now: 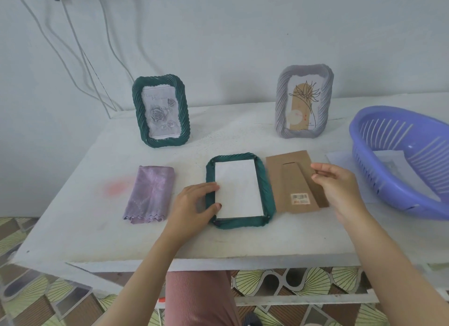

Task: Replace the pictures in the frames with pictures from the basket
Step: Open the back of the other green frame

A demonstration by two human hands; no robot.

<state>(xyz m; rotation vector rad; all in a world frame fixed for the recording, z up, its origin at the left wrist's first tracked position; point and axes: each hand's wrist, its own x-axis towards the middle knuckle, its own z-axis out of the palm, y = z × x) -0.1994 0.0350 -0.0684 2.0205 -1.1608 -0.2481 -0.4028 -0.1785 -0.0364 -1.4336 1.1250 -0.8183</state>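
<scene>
Green frame (266,187) lies face down on the table (97,192), front centre, back panel off. A white sheet (239,189) sits in its opening, blank side up.

My left hand (194,204) rests flat across the frame's left side. The fingers are fairly straight, with the tips and thumb at the sheet's left edge. No pinch that I can see.

My right hand (337,187) is over the right edge of the brown cardboard back (289,180), which lies flat just right of the frame with its stand flap and a barcode sticker up. The fingers are loosely bent and hold nothing. Can't tell if they touch the board.

Purple basket (379,136) is at the right edge of the table, tilted, with at least one paper (391,163) inside. Print unreadable. Another white sheet (340,158) lies on the table at the basket's near-left side.

Two frames stand upright at the back. The dark green one (138,107) on the left holds a grey rose print. The grey one (281,99) on the right holds a line-drawn flower.

A folded lilac cloth (151,193) lies left of my left hand.
</scene>
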